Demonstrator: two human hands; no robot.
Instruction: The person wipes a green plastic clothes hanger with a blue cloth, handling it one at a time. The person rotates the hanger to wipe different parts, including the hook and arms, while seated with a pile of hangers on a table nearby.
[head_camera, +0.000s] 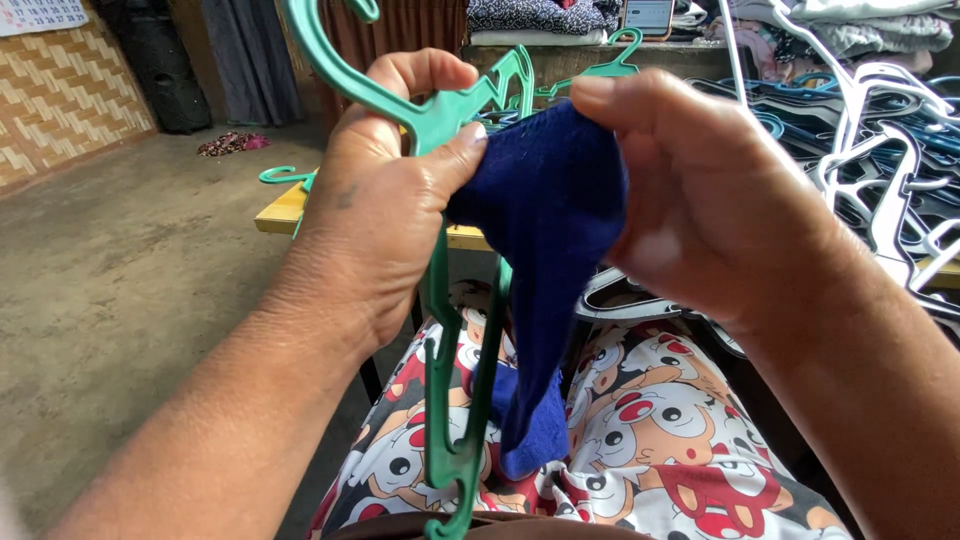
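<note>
Across the left side of the view a bare concrete floor (120, 300) is spread, bounded at the far left by a woven bamboo-patterned wall (55, 95), with a small crumpled cloth (232, 143) lying on the floor near dark curtains. To the right a wooden table (280, 212) is seen, on whose far part a large heap of blue and white plastic hangers (880, 150) is piled; folded clothes (540, 15) are stacked behind it. Below the hands a lap covered in cartoon-printed fabric (650, 430) fills the lower middle.

A green plastic hanger (440, 400) is held upright by the left hand (375, 215), which is closed around its upper part just under the hook, thumb pressed against the front; the hanger's lower bars hang down over the lap. More green hangers (600, 68) are seen behind it on the table edge.

A dark blue sock (545, 220) is draped against the green hanger, touching it, with its toe end hanging down beside the lower bars. The sock's upper part is pinched between the left thumb and the right hand (700, 200), whose fingers are curled tight over the cloth from the right. Both hands are thus closed on the sock, the left on the hanger as well.
</note>
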